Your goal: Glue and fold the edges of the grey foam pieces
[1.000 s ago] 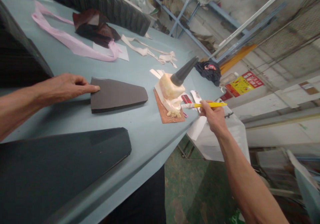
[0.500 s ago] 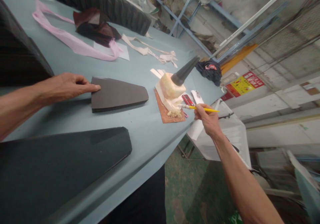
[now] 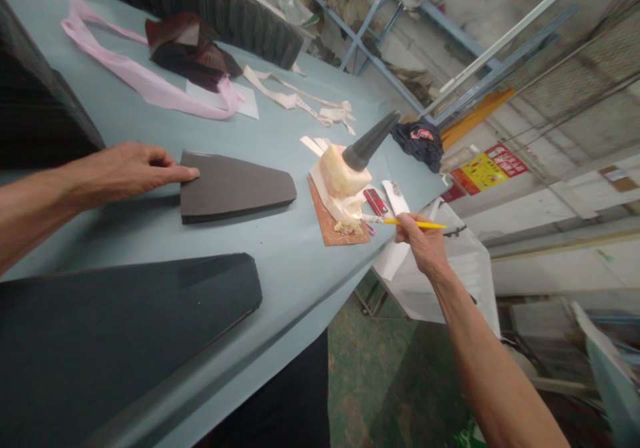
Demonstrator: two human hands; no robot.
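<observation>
Head view: brush (image 3: 400,221) (yellow handle) lowered to paste (image 3: 345,224).

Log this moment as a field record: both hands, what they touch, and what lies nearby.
left hand: forefinger on wide end of grey wedge piece
right hand: holds yellow brush, tip at base of pale lump
pale lump: on brown board, dark cone stuck in top
nearby: large dark panel at near edge; pink strip far side
</observation>
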